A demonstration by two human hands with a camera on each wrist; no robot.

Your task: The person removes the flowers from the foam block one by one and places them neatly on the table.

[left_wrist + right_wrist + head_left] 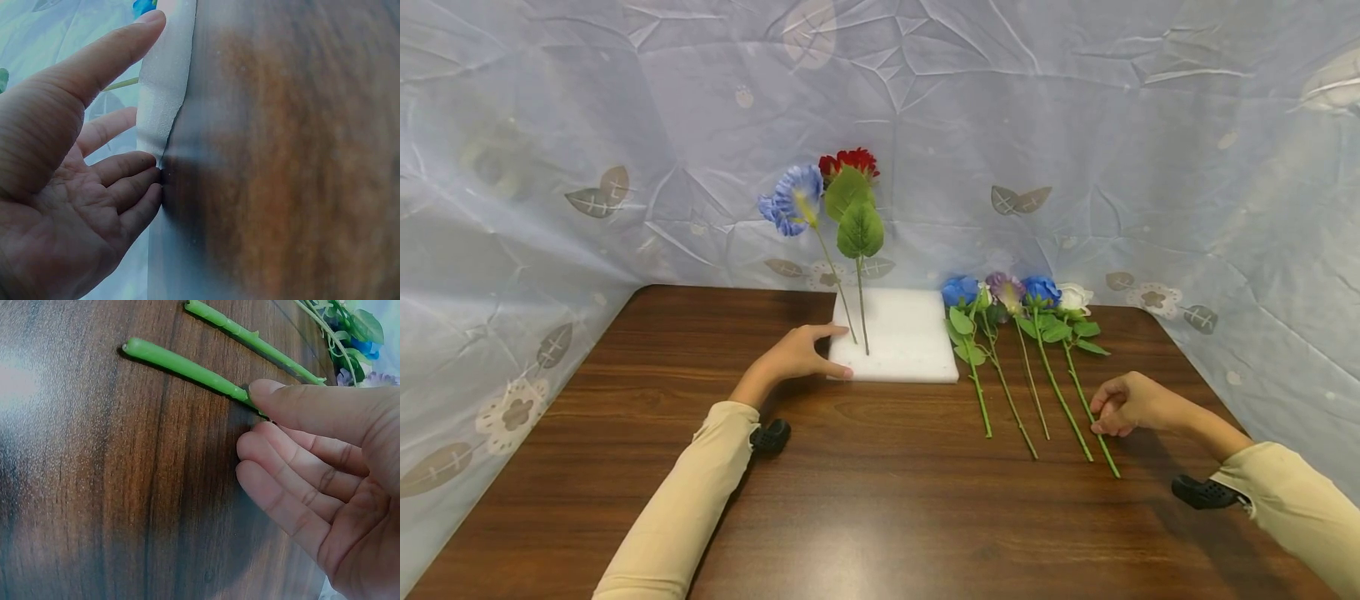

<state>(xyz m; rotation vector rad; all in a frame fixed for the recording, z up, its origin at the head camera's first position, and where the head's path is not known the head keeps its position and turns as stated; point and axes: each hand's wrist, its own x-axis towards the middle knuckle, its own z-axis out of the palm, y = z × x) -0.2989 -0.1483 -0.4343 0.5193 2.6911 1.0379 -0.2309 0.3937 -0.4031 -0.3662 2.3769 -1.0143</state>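
Observation:
My left hand (797,354) rests at the left edge of a white foam block (910,337), fingers fairly straight and touching its side, thumb near the front corner. A light blue flower (797,200) and a red flower (853,162) with big green leaves stand in the block, the blue one leaning left. At the right, my right hand (1138,406) pinches the lower stem of a white rose (1075,297) between thumb and fingers. That rose lies on the table, its green stem end (181,365) sticking out past the thumb in the right wrist view.
Left of the white rose lie a blue rose (1041,290), a purple flower (1006,289), a pale bud (984,297) and another blue rose (958,290), stems toward me. A patterned curtain (925,125) hangs behind the brown wooden table (865,492).

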